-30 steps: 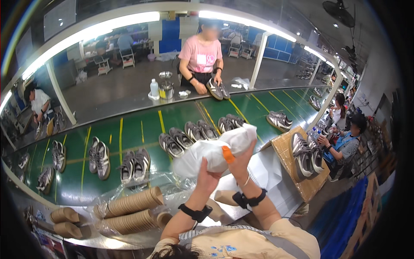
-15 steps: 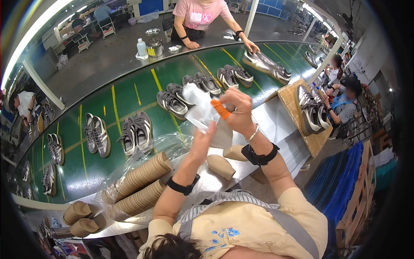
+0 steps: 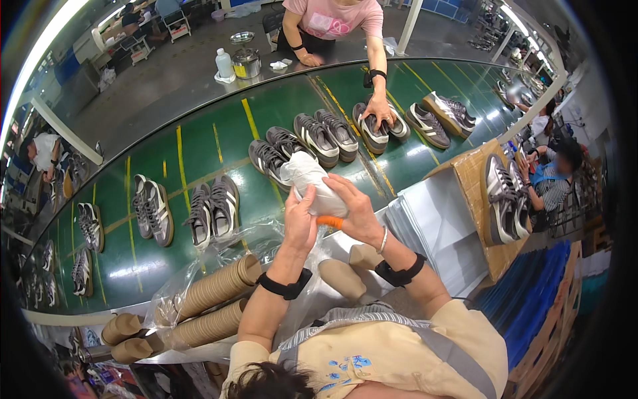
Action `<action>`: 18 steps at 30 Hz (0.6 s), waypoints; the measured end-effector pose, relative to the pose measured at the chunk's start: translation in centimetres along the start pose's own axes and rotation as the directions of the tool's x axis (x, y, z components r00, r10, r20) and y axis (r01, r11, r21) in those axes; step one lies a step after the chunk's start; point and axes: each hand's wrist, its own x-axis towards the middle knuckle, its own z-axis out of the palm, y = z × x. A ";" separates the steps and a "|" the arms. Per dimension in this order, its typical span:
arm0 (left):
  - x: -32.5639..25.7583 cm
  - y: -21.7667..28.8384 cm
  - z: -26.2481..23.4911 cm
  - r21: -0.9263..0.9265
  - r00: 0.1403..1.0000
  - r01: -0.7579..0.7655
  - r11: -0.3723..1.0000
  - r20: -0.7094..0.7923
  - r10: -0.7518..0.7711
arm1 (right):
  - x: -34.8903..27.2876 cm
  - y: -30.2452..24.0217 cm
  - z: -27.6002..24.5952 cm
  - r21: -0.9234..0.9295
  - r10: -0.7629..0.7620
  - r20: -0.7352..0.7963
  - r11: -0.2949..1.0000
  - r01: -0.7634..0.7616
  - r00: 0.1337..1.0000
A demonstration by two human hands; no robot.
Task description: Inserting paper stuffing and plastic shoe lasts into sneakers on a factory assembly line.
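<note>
A bundle wrapped in thin white paper (image 3: 312,181) is held between my two hands over the near edge of the green conveyor belt. My left hand (image 3: 301,218) grips its near left side, thumb pressed against the paper. My right hand (image 3: 359,209) closes round its right side, with an orange finger cover on one finger. What lies inside the paper is hidden. Just beyond the bundle, a pair of grey sneakers (image 3: 269,158) stands on the belt. Brown moulded-paper shoe forms (image 3: 342,279) lie below my wrists.
Nested stacks of brown paper forms (image 3: 216,289) in clear plastic lie at left. White paper sheets (image 3: 435,229) are piled at right beside a carton (image 3: 475,179) bearing sneakers. Across the green belt (image 3: 219,143), a co-worker's hand (image 3: 379,110) touches another pair. Several sneaker pairs line the belt.
The loose white paper is now folded snugly round the bundle, and my right hand has come down beside it. The co-worker's hand has moved left to a nearer pair of sneakers.
</note>
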 end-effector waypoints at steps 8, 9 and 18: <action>12.5 -0.2 -7.9 0.823 0.967 0.112 0.557 -0.219 0.129 | 2.1 11.8 -0.8 -0.201 0.317 0.109 0.935 -0.291 0.942; 14.5 -0.9 -8.8 0.966 0.975 0.047 0.253 -0.099 0.198 | 2.6 13.3 -0.5 -0.159 0.345 0.149 0.933 -0.322 0.927; 24.7 -1.8 -14.8 0.824 0.907 -0.387 -0.413 0.420 -0.013 | 12.4 22.0 3.5 -0.230 0.556 0.517 0.823 -0.520 0.650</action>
